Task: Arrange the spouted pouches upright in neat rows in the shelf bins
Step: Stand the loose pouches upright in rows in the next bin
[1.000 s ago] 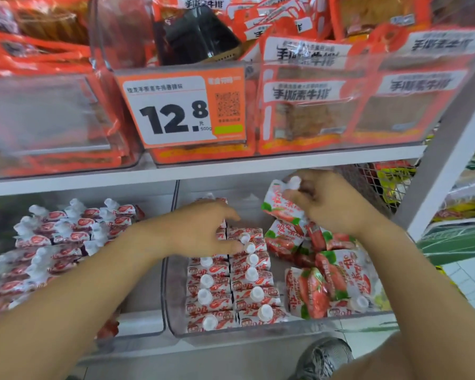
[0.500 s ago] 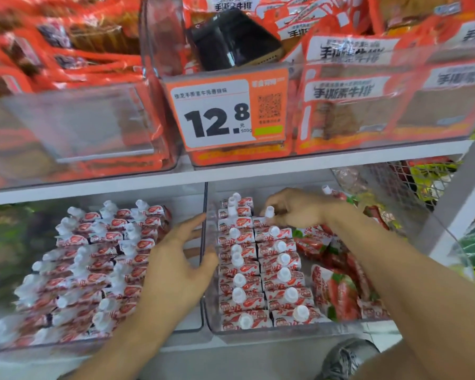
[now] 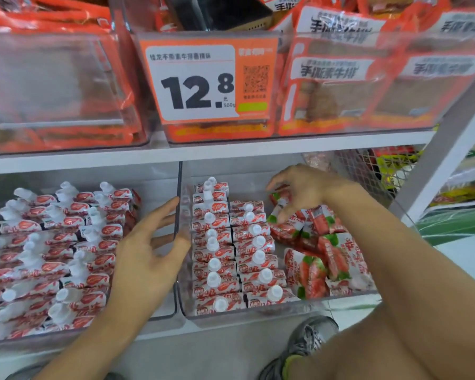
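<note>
Head view: right hand (image 3: pixel 305 187) fingers curl around a loose pouch (image 3: pixel 279 200) at three o'clock of the upright rows (image 3: pixel 231 242); left hand (image 3: pixel 148 259) is spread, empty.

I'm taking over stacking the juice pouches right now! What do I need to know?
Left hand: open, holding nothing, gripping the left wall of the right bin.
Right hand: fingers closing on a loose pouch at the back of that bin; grip unclear.
Done: two upright rows on its left side; left bin is full.
Left: the jumbled pile on its right side still needs standing in rows.
</note>
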`<state>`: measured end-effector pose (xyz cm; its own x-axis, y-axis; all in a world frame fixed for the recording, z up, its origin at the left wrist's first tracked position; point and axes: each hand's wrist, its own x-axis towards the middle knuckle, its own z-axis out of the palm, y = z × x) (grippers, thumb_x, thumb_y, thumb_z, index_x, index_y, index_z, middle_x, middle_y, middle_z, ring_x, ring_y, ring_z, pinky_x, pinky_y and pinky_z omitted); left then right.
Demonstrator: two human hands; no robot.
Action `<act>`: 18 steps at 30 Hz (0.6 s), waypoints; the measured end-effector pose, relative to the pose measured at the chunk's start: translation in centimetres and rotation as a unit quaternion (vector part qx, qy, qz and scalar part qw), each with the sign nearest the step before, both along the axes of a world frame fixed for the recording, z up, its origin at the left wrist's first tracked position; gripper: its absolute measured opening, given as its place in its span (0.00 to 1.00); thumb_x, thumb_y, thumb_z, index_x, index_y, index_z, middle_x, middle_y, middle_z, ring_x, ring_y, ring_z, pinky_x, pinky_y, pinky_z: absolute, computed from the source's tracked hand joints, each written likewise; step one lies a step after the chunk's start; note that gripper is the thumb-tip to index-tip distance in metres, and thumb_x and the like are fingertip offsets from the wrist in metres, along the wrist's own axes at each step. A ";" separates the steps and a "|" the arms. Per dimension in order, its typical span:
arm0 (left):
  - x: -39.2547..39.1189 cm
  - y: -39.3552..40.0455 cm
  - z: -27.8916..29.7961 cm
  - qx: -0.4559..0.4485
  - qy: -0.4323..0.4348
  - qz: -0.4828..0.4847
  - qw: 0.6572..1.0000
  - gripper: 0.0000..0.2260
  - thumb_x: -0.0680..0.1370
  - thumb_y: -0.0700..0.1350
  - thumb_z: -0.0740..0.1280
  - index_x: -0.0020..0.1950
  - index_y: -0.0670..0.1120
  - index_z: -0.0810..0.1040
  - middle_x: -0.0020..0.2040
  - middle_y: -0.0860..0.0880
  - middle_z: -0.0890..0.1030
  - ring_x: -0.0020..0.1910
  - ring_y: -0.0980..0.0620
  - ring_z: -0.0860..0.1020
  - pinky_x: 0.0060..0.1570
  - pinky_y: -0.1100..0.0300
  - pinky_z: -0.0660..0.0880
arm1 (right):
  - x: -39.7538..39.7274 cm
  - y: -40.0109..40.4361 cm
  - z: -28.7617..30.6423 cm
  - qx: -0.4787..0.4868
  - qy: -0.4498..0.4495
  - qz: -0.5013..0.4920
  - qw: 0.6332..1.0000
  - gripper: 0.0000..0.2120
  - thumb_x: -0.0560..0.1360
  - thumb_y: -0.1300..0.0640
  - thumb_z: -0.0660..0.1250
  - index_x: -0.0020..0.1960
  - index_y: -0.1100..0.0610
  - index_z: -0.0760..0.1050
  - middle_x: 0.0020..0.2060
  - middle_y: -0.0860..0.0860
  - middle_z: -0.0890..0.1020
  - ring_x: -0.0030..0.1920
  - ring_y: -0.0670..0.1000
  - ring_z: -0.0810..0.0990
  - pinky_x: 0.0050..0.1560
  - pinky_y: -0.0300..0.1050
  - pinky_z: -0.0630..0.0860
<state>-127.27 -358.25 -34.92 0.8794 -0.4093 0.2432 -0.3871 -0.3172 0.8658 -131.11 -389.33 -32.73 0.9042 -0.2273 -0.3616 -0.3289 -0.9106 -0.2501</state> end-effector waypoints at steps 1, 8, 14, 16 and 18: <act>0.0 0.1 0.1 -0.005 0.003 -0.003 1.000 0.20 0.75 0.44 0.71 0.64 0.60 0.75 0.53 0.73 0.76 0.55 0.69 0.77 0.50 0.81 0.69 | 0.1 0.2 -0.4 -0.036 0.054 0.017 0.998 0.39 0.58 0.43 0.82 0.67 0.46 0.74 0.70 0.44 0.72 0.69 0.49 0.70 0.70 0.48 0.67; 0.5 0.1 -0.5 -0.036 0.024 -0.023 0.999 0.23 0.72 0.51 0.68 0.67 0.53 0.76 0.58 0.55 0.81 0.56 0.65 0.78 0.52 0.77 0.72 | -0.2 0.3 -0.9 -0.040 0.004 0.020 0.999 0.31 0.56 0.48 0.84 0.55 0.49 0.76 0.52 0.45 0.75 0.52 0.49 0.75 0.46 0.43 0.72; 0.6 0.0 -0.8 -0.033 0.012 -0.020 0.999 0.21 0.75 0.41 0.70 0.67 0.53 0.76 0.58 0.54 0.81 0.57 0.64 0.78 0.53 0.78 0.71 | -1.9 -0.3 0.4 0.063 -0.097 -0.022 0.993 0.25 0.57 0.59 0.85 0.49 0.50 0.77 0.44 0.47 0.81 0.46 0.51 0.81 0.45 0.45 0.78; 0.6 0.0 -0.8 -0.034 0.008 -0.018 0.999 0.21 0.75 0.40 0.70 0.67 0.52 0.76 0.58 0.53 0.81 0.57 0.66 0.77 0.52 0.78 0.71 | -2.8 -0.4 0.8 0.069 -0.120 -0.021 0.990 0.24 0.60 0.61 0.83 0.52 0.52 0.80 0.47 0.48 0.83 0.48 0.49 0.81 0.51 0.44 0.78; 0.5 0.0 -0.8 -0.034 0.006 -0.018 0.999 0.21 0.75 0.40 0.70 0.67 0.52 0.76 0.58 0.53 0.81 0.55 0.66 0.78 0.52 0.77 0.72 | -3.6 -0.2 1.5 0.079 -0.163 -0.024 0.983 0.19 0.63 0.61 0.82 0.52 0.53 0.82 0.47 0.46 0.83 0.49 0.47 0.81 0.52 0.42 0.76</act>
<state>-126.73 -358.26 -35.71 0.8674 -0.4236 0.2613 -0.3869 -0.2438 0.8893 -134.69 -389.50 -31.24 0.9674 -0.2367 -0.0896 -0.2499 -0.8370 -0.4868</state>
